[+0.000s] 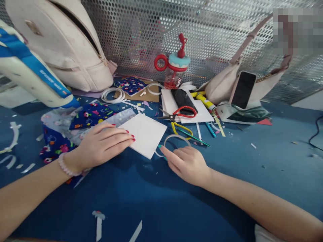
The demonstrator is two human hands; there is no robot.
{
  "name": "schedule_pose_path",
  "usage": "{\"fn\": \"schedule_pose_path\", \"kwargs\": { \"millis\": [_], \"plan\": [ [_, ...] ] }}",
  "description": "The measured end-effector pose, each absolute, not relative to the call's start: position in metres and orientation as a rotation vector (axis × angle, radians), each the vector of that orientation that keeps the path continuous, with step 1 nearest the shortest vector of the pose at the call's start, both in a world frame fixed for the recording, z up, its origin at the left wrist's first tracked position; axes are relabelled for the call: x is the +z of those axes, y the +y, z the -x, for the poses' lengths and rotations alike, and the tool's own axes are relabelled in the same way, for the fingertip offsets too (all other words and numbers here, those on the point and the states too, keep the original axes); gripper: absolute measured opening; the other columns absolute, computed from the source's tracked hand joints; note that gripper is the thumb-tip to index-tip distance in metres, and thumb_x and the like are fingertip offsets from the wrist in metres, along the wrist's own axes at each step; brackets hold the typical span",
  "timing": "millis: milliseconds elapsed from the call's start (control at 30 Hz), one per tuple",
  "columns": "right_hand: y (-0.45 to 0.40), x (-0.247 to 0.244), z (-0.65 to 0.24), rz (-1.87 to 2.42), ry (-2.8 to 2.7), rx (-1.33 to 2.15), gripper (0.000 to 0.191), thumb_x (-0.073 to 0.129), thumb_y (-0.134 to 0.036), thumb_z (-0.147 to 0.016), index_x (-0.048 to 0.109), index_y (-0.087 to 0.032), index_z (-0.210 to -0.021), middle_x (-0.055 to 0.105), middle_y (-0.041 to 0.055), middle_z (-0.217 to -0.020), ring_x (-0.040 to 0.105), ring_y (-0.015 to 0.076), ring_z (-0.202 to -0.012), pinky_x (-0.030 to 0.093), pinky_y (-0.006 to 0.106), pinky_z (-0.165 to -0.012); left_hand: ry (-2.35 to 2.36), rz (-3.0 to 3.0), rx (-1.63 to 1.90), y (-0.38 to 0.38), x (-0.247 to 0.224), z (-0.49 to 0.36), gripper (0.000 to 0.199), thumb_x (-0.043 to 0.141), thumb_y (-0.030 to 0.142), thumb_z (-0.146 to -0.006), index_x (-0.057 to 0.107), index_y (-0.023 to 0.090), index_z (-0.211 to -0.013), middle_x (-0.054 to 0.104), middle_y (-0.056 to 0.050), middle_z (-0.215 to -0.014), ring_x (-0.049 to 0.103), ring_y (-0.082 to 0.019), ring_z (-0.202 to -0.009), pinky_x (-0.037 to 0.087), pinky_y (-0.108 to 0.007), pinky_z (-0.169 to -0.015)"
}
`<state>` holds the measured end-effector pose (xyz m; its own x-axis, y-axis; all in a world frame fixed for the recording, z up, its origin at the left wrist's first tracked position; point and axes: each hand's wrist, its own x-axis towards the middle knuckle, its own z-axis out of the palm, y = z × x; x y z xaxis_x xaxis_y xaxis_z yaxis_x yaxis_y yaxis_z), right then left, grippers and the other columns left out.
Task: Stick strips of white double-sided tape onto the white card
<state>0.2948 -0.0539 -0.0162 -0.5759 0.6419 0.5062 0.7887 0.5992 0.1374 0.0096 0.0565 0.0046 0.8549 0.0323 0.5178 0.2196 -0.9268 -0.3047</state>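
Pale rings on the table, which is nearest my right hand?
The thin ring partly hidden by your right hand; the thick white ring and the one beside the cup lie farther back.

Am counting: one left hand (103,144) | one right hand (188,164) | one bracelet (66,166) | one square white card (146,132) | two thin rings (176,135) (155,84) | one pair of scissors (172,117) | two bags (63,47) (223,87) | one cable coil (111,100) | one lidded cup (179,62) | one upright phone (244,89) | paper scraps (136,232) are numbering over ten | yellow tubes (205,101) are looking like two, partly hidden, so not certain.
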Motion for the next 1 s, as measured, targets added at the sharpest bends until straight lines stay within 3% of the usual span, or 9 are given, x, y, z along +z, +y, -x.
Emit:
{"fn": "schedule_pose_path", "kwargs": {
  "millis": [100,300,467,633,800,1000],
  "plan": [
    [-0.054,-0.016,-0.296,1.179,-2.441,-0.520,0.026,0.043,-0.007,-0.090,0.066,-0.014,-0.099,0.056,-0.0021,-0.058,0.047,0.0114,-0.050,0.027,0.029,-0.050,-0.177,2.633,-0.752,0.051,0.009,-0.008,0.021,0.060,0.008,-0.091,0.062,0.020,-0.108,0.074,-0.001,-0.105,0.067,-0.015,-0.101,0.042,-0.035,-0.102],
    [-0.054,-0.012,-0.300,1.196,-2.406,-0.478,0.023,0.045,-0.015,-0.095,0.064,-0.015,-0.081,0.052,-0.0032,-0.054,0.042,0.0093,-0.047,0.023,0.028,-0.050,-0.183,2.636,-0.732,0.051,0.010,-0.007,0.030,0.051,0.007,-0.094,0.061,0.025,-0.116,0.074,0.000,-0.106,0.068,-0.015,-0.101,0.046,-0.033,-0.100],
    [-0.056,-0.002,-0.304,1.151,-2.378,-0.551,0.021,0.047,-0.005,-0.089,0.065,-0.013,-0.085,0.050,-0.0038,-0.053,0.041,0.0085,-0.048,0.022,0.027,-0.051,-0.091,2.570,-0.700,0.048,0.019,-0.009,0.027,0.047,0.006,-0.094,0.063,0.022,-0.109,0.074,0.000,-0.100,0.070,-0.014,-0.093,0.048,-0.032,-0.096],
    [-0.061,0.015,-0.304,1.087,-2.362,-0.659,0.020,0.048,-0.009,-0.091,0.066,-0.013,-0.083,0.049,-0.0046,-0.051,0.037,0.0086,-0.046,0.023,0.028,-0.049,-0.086,2.531,-0.705,0.041,0.033,-0.010,0.026,0.043,0.004,-0.095,0.063,0.017,-0.102,0.075,-0.002,-0.092,0.069,-0.014,-0.085,0.048,-0.034,-0.094],
    [-0.069,0.036,-0.304,1.045,-2.340,-0.784,0.016,0.053,-0.012,-0.091,0.067,-0.013,-0.083,0.048,-0.0049,-0.049,0.037,0.0093,-0.046,0.024,0.028,-0.047,-0.115,2.521,-0.737,0.037,0.042,-0.008,0.023,0.045,0.005,-0.095,0.061,0.019,-0.102,0.075,-0.002,-0.090,0.069,-0.015,-0.085,0.050,-0.035,-0.085],
    [-0.081,0.060,-0.309,1.046,-2.363,-0.880,0.017,0.050,-0.009,-0.092,0.065,-0.015,-0.086,0.057,-0.0034,-0.053,0.042,0.0094,-0.046,0.028,0.028,-0.047,-0.190,2.624,-0.826,0.025,0.051,-0.019,0.019,0.045,0.007,-0.096,0.061,0.015,-0.103,0.072,-0.008,-0.091,0.068,-0.018,-0.088,0.056,-0.034,-0.077]
  ]
}}
